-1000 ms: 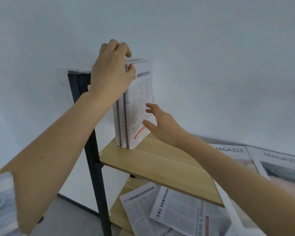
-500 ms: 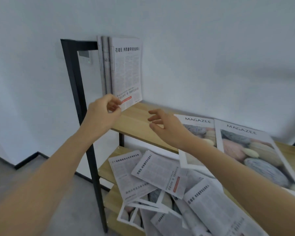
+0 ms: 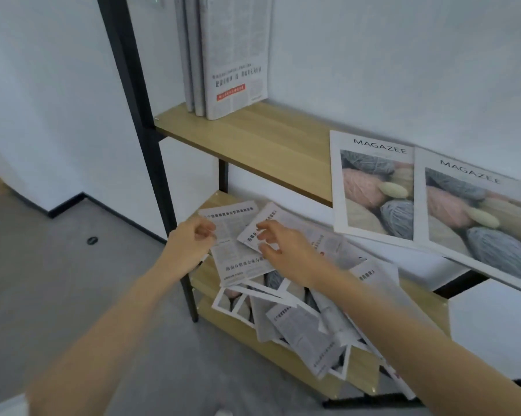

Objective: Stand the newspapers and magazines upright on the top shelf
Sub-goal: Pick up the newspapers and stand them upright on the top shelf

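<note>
I count three grey-printed newspapers (image 3: 223, 55) standing upright at the upper middle of the frame. Two white-bordered magazines with yarn-ball covers (image 3: 373, 187) lie flat at the right, side by side. In the lower middle I see a loose heap of printed newspapers and magazines (image 3: 298, 319); they overlap too much for me to count. Two bare hands, left (image 3: 190, 244) and right (image 3: 286, 250), are in view. I make out three light wooden shelf boards (image 3: 283, 139).

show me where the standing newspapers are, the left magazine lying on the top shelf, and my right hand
standing newspapers (image 3: 235, 55), head view, front page of the rightmost one.
left magazine (image 3: 373, 187), head view, middle of its yarn cover picture.
right hand (image 3: 286, 250), head view, back of the hand.
</note>
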`<act>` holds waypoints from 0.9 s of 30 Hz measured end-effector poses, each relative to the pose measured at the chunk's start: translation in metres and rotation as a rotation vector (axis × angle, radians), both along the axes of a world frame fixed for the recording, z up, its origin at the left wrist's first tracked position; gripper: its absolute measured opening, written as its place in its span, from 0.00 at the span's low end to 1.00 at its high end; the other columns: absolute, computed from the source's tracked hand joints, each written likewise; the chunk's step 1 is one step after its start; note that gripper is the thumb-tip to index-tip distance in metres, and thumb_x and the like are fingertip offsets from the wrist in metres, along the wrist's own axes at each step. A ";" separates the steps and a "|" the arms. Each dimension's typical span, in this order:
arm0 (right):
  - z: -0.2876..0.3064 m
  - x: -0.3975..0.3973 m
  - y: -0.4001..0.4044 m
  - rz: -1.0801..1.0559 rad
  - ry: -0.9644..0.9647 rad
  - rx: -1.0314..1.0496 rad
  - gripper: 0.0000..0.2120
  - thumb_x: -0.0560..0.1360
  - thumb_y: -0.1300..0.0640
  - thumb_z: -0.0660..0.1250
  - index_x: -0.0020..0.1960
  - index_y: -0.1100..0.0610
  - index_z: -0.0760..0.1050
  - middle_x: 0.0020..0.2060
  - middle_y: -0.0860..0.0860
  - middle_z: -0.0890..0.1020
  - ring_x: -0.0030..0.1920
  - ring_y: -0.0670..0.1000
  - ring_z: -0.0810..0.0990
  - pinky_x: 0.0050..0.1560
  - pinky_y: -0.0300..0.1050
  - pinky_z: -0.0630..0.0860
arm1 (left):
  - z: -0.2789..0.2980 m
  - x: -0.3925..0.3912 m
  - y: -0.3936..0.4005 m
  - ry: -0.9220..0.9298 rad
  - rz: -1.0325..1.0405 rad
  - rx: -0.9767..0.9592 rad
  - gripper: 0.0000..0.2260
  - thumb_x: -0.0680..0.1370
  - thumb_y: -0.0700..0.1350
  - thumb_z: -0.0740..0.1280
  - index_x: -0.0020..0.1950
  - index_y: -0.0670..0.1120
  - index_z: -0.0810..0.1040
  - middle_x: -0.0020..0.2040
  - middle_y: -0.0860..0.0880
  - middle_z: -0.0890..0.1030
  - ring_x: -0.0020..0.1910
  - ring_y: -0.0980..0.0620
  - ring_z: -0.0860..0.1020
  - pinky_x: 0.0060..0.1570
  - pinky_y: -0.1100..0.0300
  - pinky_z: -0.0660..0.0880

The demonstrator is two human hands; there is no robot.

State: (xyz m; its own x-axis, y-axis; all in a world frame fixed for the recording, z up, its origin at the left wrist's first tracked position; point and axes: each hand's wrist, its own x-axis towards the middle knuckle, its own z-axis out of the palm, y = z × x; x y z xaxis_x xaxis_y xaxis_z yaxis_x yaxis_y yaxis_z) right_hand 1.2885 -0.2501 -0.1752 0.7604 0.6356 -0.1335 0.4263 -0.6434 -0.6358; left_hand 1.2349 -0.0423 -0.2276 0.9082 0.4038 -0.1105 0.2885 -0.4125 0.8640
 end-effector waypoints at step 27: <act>-0.210 0.140 0.000 -0.013 -0.232 -0.723 0.43 0.70 0.59 0.71 0.75 0.47 0.49 0.73 0.53 0.58 0.71 0.64 0.59 0.62 0.71 0.67 | -0.166 0.128 0.012 0.298 0.381 -0.867 0.16 0.73 0.40 0.71 0.60 0.45 0.75 0.55 0.45 0.81 0.54 0.46 0.80 0.58 0.47 0.77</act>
State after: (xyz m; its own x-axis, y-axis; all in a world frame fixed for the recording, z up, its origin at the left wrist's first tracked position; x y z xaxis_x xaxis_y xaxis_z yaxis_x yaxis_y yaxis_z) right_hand 1.4286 -0.2499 -0.3849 0.8267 0.4415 -0.3488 0.4872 -0.8718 0.0511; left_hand 1.3628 -0.0303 -0.3941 0.6218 0.3345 -0.7081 0.5249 0.4931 0.6938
